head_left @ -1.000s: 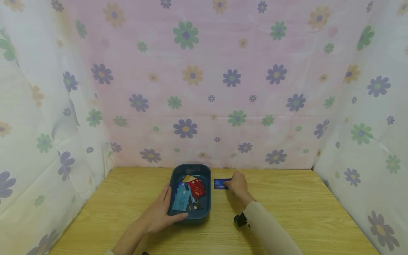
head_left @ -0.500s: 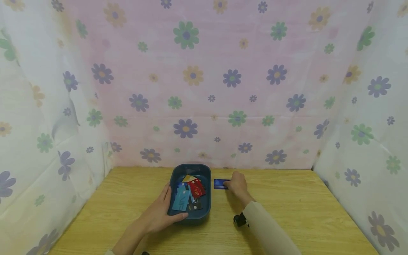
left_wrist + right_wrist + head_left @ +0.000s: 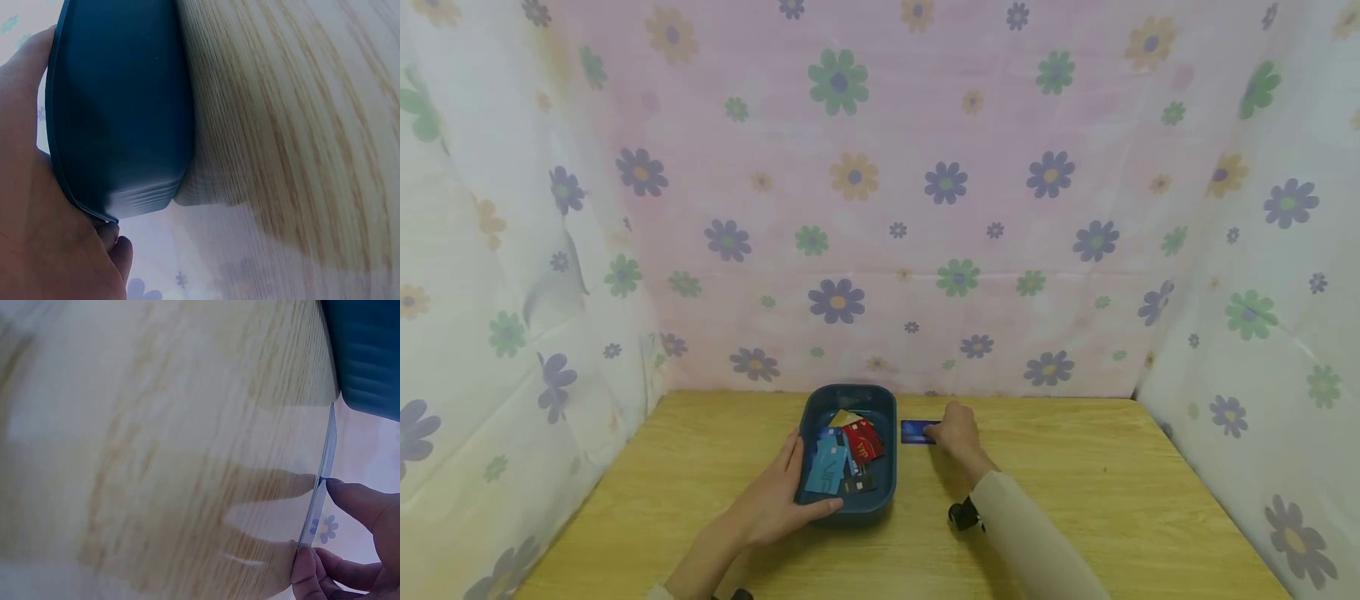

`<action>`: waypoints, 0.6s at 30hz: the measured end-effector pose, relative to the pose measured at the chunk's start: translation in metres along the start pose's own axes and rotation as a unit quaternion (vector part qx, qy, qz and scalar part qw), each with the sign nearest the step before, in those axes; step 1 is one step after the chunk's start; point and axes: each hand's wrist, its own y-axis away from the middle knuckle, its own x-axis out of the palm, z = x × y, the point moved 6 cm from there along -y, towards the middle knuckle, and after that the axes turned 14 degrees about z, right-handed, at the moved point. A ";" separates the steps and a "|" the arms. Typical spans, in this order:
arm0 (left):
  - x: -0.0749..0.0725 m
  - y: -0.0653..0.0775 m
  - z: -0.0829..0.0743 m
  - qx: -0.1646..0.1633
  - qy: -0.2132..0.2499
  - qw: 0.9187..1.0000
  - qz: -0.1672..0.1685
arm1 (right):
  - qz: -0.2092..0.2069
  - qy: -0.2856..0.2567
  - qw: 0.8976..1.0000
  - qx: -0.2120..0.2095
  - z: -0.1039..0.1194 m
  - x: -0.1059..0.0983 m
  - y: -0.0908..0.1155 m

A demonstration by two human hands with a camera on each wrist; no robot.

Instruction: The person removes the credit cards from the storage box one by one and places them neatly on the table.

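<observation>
Blue card (image 3: pixel 914 432): on the surface (image 3: pixel 1135 492), just right of the dark-blue bin (image 3: pixel 892 475), pinched in the narrowed grip of your right hand (image 3: pixel 959 435). Bin, holding red (image 3: pixel 863 441) and light-blue VIP cards (image 3: pixel 826 468): your left hand's (image 3: pixel 772 500) wide grip clasps it.

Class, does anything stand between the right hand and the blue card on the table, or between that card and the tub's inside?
Nothing visible separates the right hand from the blue card; they touch. The tub's right wall stands between that card and the inside.
</observation>
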 end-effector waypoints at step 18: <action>0.000 0.001 0.000 0.004 -0.012 1.000 -0.002 | 0.055 -0.014 0.997 -0.056 -0.005 -0.027 0.020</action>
